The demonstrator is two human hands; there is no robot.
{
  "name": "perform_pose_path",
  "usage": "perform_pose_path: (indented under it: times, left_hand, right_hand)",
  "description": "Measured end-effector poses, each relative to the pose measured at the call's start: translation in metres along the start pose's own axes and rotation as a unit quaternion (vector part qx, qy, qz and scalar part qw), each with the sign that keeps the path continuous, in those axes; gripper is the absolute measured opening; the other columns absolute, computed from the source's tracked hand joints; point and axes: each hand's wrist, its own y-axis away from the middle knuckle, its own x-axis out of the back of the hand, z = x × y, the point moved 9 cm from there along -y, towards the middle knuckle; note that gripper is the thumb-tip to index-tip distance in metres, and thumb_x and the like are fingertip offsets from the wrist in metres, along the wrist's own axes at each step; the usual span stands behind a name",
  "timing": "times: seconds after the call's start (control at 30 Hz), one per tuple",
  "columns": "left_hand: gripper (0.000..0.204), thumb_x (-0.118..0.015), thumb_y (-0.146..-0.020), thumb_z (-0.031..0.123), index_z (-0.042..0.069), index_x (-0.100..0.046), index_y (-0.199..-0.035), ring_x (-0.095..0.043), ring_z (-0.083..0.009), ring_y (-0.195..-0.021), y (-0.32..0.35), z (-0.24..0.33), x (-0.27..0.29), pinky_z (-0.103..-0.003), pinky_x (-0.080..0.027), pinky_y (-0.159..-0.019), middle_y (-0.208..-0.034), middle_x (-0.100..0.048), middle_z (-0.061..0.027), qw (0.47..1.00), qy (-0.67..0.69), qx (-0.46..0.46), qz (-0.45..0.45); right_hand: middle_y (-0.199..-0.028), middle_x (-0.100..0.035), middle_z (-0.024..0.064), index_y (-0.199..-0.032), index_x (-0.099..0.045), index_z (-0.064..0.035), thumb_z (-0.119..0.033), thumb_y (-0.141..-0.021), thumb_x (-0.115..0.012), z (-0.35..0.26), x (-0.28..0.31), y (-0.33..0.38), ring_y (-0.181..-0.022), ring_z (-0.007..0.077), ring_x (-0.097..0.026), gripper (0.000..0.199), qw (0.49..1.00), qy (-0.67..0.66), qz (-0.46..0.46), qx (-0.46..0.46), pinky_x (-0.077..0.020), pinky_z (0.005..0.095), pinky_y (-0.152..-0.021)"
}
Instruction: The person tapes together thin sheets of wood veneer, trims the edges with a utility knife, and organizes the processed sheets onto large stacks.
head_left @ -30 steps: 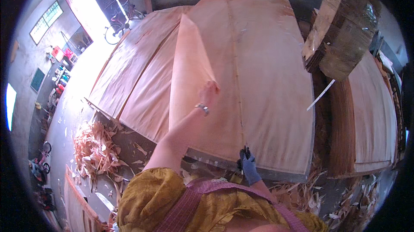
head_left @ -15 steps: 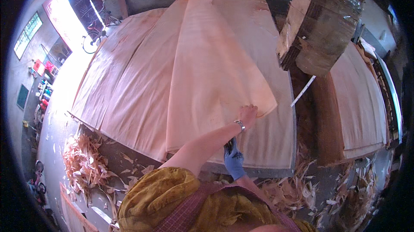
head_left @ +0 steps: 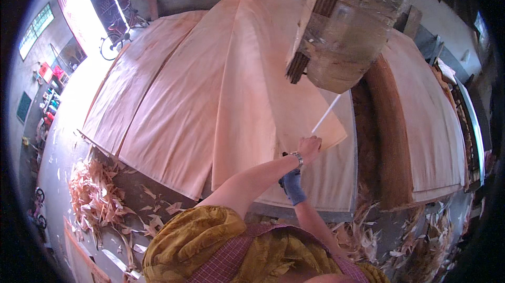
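- Veneer sheet (head_left: 252, 99) lifted and folded over the stack (head_left: 158, 104), long axis running away from the body toward the far wall, near corner raised up to the right
- Left hand (head_left: 309, 149) reaching across the body, closed on that sheet's near right corner, wrist wearing a bracelet (head_left: 298, 158); grip reads as a pinch of the thin edge, fingertips partly hidden by the sheet
- Right hand (head_left: 292, 186) in a blue glove, lower and closer to the body, just under the left forearm; sits at the near edge of the stack, cannot tell whether pinching a sheet or only resting, fingers not resolved
- Both hands at the near right end of the sheet, left hand higher and farther out, so the sheet's whole length lies ahead and to the left of them
- Thin white rod (head_left: 326, 114) slanting up from just beyond the left hand toward the rough timber block (head_left: 347, 31) hanging overhead
- Second veneer pile (head_left: 421, 120) off to the right, well apart; shavings (head_left: 94, 199) littering the floor at lower left
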Motion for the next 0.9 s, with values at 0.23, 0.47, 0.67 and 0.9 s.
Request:
perform_pose_path:
  times: [0.23,0.47,0.67,0.9]
  left_hand:
    - [0.035,-0.064,-0.081,0.039,0.011,-0.063,-0.102,-0.059,-0.0321,-0.1,0.006,0.057,-0.001,-0.047,-0.047,-0.085,-0.105,-0.063,-0.0129,0.994,-0.021,-0.088,-0.066]
    - [0.032,-0.065,-0.084,0.03,0.007,-0.06,-0.106,-0.057,-0.033,-0.104,0.05,0.172,0.116,-0.047,-0.046,-0.086,-0.105,-0.06,-0.014,0.963,0.175,-0.207,-0.012]
    - [0.028,-0.069,-0.082,0.024,0.003,-0.063,-0.1,-0.064,-0.0328,-0.093,0.076,0.11,0.126,-0.039,-0.051,-0.082,-0.098,-0.065,-0.0141,0.951,0.253,-0.178,-0.005]
    - [0.022,-0.067,-0.087,0.018,0.0,-0.065,-0.1,-0.067,-0.023,-0.092,0.107,0.048,0.123,-0.034,-0.054,-0.081,-0.097,-0.068,-0.0132,0.953,0.293,-0.069,-0.02]
  right_hand:
    - [-0.057,-0.049,-0.0019,-0.089,-0.054,-0.0178,-0.037,-0.096,-0.056,-0.028,0.019,0.026,-0.042,0.0109,-0.046,0.02,0.995,-0.031,0.014,-0.09,-0.0369,0.0281,-0.037]
    - [-0.065,-0.055,-0.0022,-0.099,-0.055,-0.017,-0.039,-0.097,-0.054,0.039,0.087,-0.011,-0.046,0.0099,-0.05,0.022,0.992,-0.12,0.041,0.007,-0.0387,0.0274,-0.037]
    - [-0.065,-0.057,-0.0016,-0.103,-0.058,-0.0159,-0.038,-0.096,-0.056,-0.006,0.093,0.015,-0.045,0.0097,-0.051,0.023,0.99,-0.123,0.064,0.001,-0.0389,0.0265,-0.036]
    - [-0.058,-0.054,-0.0012,-0.1,-0.062,-0.0161,-0.038,-0.094,-0.06,-0.086,0.082,0.07,-0.041,0.0082,-0.049,0.023,0.994,0.07,0.078,-0.04,-0.0371,0.0243,-0.034]
